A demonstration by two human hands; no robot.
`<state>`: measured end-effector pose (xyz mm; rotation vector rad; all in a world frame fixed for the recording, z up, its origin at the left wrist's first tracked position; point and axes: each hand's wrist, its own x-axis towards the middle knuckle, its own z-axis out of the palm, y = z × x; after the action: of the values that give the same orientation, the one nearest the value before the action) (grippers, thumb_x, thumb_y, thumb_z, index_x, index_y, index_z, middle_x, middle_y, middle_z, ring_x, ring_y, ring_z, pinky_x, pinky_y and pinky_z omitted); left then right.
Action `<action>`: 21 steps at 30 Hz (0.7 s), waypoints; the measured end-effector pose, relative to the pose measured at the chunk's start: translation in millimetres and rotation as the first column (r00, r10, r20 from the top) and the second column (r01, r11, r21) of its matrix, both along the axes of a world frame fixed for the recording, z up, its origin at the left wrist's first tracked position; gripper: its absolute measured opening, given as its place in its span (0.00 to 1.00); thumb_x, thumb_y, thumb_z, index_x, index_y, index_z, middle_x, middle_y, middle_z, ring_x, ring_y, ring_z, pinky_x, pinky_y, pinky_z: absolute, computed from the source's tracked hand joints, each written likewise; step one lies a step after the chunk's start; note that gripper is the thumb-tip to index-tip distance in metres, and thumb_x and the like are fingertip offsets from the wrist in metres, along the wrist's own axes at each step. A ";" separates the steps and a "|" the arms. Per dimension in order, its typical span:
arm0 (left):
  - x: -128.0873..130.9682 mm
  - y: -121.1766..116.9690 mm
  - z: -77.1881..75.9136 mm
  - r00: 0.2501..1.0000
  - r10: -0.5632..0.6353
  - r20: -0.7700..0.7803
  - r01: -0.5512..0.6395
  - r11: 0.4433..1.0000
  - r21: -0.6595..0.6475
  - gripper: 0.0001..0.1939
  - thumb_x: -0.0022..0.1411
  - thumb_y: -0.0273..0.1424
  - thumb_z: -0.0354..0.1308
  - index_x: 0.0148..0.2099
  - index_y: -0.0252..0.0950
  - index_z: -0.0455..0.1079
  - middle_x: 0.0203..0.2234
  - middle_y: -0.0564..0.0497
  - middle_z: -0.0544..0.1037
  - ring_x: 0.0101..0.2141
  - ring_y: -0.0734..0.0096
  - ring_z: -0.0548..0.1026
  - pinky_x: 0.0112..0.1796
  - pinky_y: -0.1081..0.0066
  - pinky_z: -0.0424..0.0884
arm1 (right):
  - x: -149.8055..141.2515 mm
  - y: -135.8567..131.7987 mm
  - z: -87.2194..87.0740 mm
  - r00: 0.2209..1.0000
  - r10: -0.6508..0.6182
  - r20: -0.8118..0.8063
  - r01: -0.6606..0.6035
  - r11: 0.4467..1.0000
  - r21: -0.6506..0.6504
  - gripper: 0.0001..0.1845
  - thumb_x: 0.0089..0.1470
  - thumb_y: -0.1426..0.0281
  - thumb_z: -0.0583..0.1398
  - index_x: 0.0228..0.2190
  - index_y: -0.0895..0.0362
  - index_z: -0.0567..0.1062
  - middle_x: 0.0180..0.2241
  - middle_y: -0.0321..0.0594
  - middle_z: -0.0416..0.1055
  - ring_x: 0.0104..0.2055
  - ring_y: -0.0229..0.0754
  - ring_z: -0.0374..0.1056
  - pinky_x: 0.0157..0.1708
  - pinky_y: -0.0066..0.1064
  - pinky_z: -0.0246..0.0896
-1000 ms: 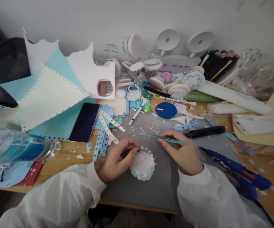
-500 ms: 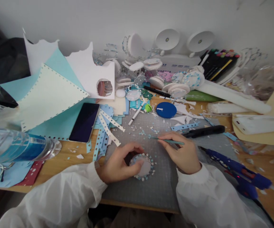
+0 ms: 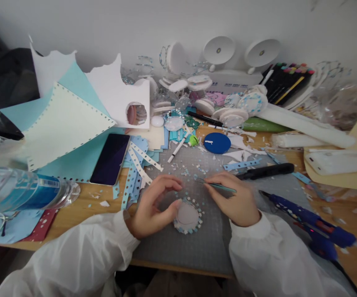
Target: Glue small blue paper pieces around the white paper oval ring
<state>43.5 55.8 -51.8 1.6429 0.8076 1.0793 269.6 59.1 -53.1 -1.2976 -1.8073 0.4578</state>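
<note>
A round white disc (image 3: 187,215) lies on the grey cutting mat (image 3: 178,252), ringed by small white and blue star-shaped paper pieces. Beside its left edge is my left hand (image 3: 156,205), thumb and fingers apart, holding nothing. The thumb tip is close to the rim; I cannot tell if it touches. My right hand (image 3: 235,200) pinches a pair of teal tweezers (image 3: 223,187) whose tips point left, low over the mat above and right of the disc. Tiny loose paper pieces (image 3: 186,170) lie scattered near the tips; whether the tweezers grip one is too small to see.
A blue hot glue gun (image 3: 314,222) and a black cutter-like tool (image 3: 266,170) lie right. Punched paper strips (image 3: 141,163), a phone (image 3: 110,160) and a water bottle (image 3: 26,185) are left. A blue oval lid (image 3: 217,143) and white discs (image 3: 204,106) are behind.
My left hand has lifted its thumb off the disc and opened. The disc now sits slightly further right. The tweezers in my right hand have shifted a little, their tips slightly lower.
</note>
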 end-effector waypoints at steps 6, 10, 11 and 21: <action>3.6 0.2 -2.7 0.986 0.020 0.168 -0.006 0.997 -0.082 0.10 0.63 0.25 0.55 0.47 0.37 0.68 0.46 0.43 0.67 0.46 0.61 0.72 0.51 0.58 0.71 | -0.9 -0.1 -0.5 0.999 -0.033 0.010 0.034 0.999 -0.018 0.05 0.54 0.72 0.60 0.30 0.53 0.76 0.29 0.40 0.75 0.33 0.43 0.71 0.36 0.36 0.67; 4.1 1.2 -2.2 0.988 0.022 0.154 -0.011 0.997 -0.073 0.09 0.63 0.24 0.55 0.46 0.36 0.68 0.45 0.43 0.68 0.47 0.61 0.72 0.51 0.58 0.70 | 0.3 -2.9 -1.2 0.994 -0.097 -0.041 0.094 0.994 -0.059 0.03 0.52 0.72 0.62 0.29 0.54 0.76 0.29 0.39 0.76 0.33 0.42 0.72 0.35 0.34 0.66; 4.0 1.4 -2.2 0.989 0.026 0.146 -0.016 0.998 -0.068 0.09 0.63 0.24 0.55 0.46 0.36 0.68 0.44 0.43 0.68 0.46 0.61 0.72 0.50 0.59 0.70 | 0.5 -3.7 -1.1 0.991 -0.116 -0.071 0.111 0.991 -0.077 0.02 0.52 0.72 0.62 0.29 0.54 0.77 0.29 0.38 0.76 0.33 0.42 0.72 0.35 0.33 0.66; 0.2 4.1 2.4 0.997 0.073 0.002 -0.073 0.995 0.065 0.06 0.64 0.25 0.52 0.43 0.35 0.68 0.40 0.45 0.69 0.44 0.65 0.69 0.45 0.66 0.67 | -0.2 -0.2 -0.4 0.997 -0.078 -0.023 0.079 0.996 0.043 0.03 0.51 0.74 0.63 0.30 0.55 0.76 0.28 0.38 0.75 0.32 0.41 0.71 0.34 0.32 0.66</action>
<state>43.7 59.9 -49.4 1.6789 0.8458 1.1677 269.4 59.0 -53.5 -1.3236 -1.7329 0.3860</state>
